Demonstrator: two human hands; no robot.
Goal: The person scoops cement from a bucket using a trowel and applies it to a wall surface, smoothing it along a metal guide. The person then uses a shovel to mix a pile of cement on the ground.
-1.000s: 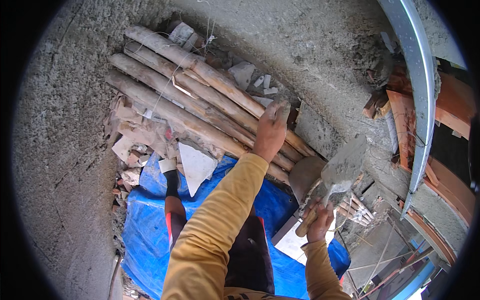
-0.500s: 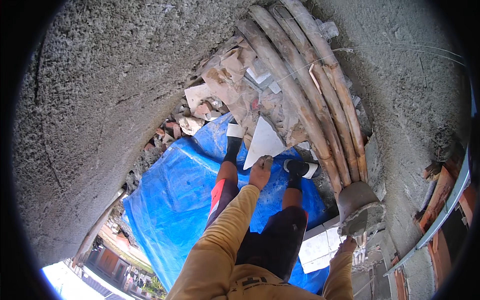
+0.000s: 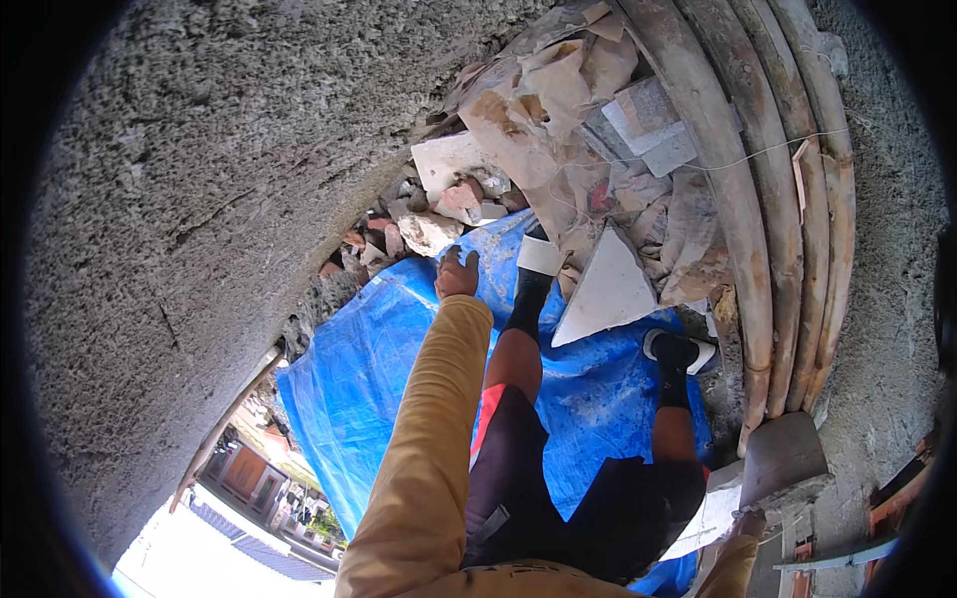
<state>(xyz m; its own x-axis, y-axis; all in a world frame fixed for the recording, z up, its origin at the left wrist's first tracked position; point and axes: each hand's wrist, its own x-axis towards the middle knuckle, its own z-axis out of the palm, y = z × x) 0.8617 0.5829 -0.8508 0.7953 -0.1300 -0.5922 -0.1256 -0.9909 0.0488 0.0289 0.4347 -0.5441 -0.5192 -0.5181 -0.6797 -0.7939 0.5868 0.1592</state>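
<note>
My left hand (image 3: 457, 275) reaches over the blue tarp (image 3: 369, 339), its fingers apart and nothing in them. Close by lies a pile of broken stone and brick rubble (image 3: 431, 233). A white triangular slab (image 3: 610, 284) rests between my feet, its point toward me, apart from that hand. At the lower right my right hand (image 3: 750, 521) is closed at the edge of a grey, curved, bucket-like vessel (image 3: 786, 458) with a crusted rim. Its fingers are partly hidden.
Several long bamboo poles (image 3: 743, 199) run along the right, beside a rough wall (image 3: 887, 299). Another rough concrete wall (image 3: 199, 229) fills the left. Crumpled brown paper (image 3: 543, 130) and grey tile pieces (image 3: 648, 120) lie ahead. A thin wire (image 3: 768, 149) crosses the poles.
My left hand has moved from the tip of the white slab leftward toward the rubble. The whole view has shifted, with the poles now further right. My right hand stays by the grey vessel.
</note>
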